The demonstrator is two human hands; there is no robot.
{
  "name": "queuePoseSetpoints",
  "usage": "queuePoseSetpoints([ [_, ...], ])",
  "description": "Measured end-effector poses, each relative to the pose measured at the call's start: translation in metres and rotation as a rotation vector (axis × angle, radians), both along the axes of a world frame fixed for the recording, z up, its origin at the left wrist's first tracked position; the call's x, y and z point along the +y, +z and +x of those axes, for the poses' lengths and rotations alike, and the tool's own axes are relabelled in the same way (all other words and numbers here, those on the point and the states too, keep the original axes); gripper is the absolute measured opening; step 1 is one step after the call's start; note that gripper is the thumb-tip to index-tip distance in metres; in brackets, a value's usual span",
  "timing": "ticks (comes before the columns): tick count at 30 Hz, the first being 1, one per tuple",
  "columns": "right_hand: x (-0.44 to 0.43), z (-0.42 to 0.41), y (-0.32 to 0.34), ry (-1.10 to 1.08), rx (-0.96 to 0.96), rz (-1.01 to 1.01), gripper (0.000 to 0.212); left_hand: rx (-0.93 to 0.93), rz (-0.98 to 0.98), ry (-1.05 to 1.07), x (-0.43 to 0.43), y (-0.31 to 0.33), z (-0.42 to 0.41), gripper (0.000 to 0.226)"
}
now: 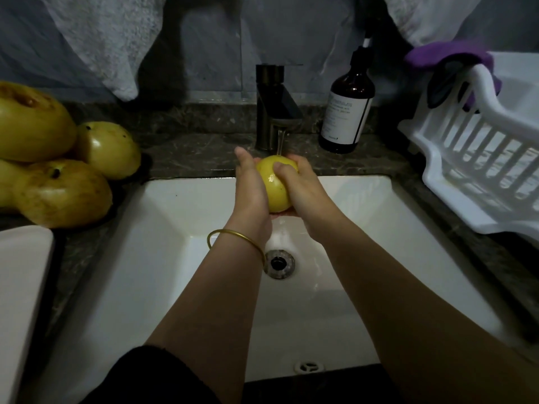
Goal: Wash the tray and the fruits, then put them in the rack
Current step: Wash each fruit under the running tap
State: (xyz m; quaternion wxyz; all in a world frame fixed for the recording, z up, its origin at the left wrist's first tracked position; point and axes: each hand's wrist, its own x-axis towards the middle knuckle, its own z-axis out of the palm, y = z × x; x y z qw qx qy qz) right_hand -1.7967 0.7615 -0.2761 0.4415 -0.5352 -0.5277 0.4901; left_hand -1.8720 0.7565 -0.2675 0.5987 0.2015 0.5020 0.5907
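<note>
**Yellow fruit held under the running tap**

The right hand grips a yellow fruit, its fingers curled over the fruit's right side. The left hand presses against the fruit's left side and underside, fingers lying nearly straight along it; a gold bangle hangs round that wrist. Both hands hold the fruit above the back of the white sink, just under the dark tap, whose thin stream of water lands on top of the fruit. The drain lies below the wrists.

To the right of the tap a brown pump bottle stands on the dark stone bench. Further right sits the white slatted rack, with a purple cloth draped over its far rim. At the left edge of the bench, several more yellow fruits lie heaped together, touching one another.
</note>
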Motion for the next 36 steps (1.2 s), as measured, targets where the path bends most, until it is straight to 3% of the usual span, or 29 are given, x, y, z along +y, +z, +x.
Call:
queuePoseSetpoints([
  [5, 0.000, -0.003, 0.001, -0.032, 0.003, -0.049, 0.053, 0.186, 0.018, -0.031, -0.003, 0.000, 0.002, 0.035],
  [8, -0.006, -0.002, -0.004, -0.056, -0.362, 0.132, 0.048, 0.167, -0.007, -0.101, -0.006, 0.000, 0.002, 0.043],
  [10, -0.009, 0.003, -0.004, -0.093, -0.472, 0.215, 0.046, 0.185, -0.003, -0.135, -0.007, 0.000, 0.001, 0.049],
  [17, -0.010, 0.007, 0.000, -0.162, -0.418, 0.226, 0.047, 0.233, 0.060, -0.144, -0.009, 0.000, 0.002, 0.040],
  [21, -0.006, 0.000, -0.001, -0.125, -0.287, 0.240, 0.039, 0.119, 0.000, -0.083, -0.008, 0.000, 0.000, 0.038],
  [28, -0.004, -0.001, 0.000, -0.093, -0.361, 0.401, 0.031, 0.207, 0.024, -0.171, -0.008, -0.001, 0.002, 0.041],
  [33, -0.001, 0.008, -0.001, -0.107, -0.242, 0.193, 0.027, 0.327, 0.012, -0.237, -0.010, -0.002, -0.001, 0.038],
  [36, -0.001, 0.010, 0.003, -0.104, -0.020, 0.023, 0.021, 0.285, -0.017, -0.236, -0.008, -0.001, -0.001, 0.041],
])
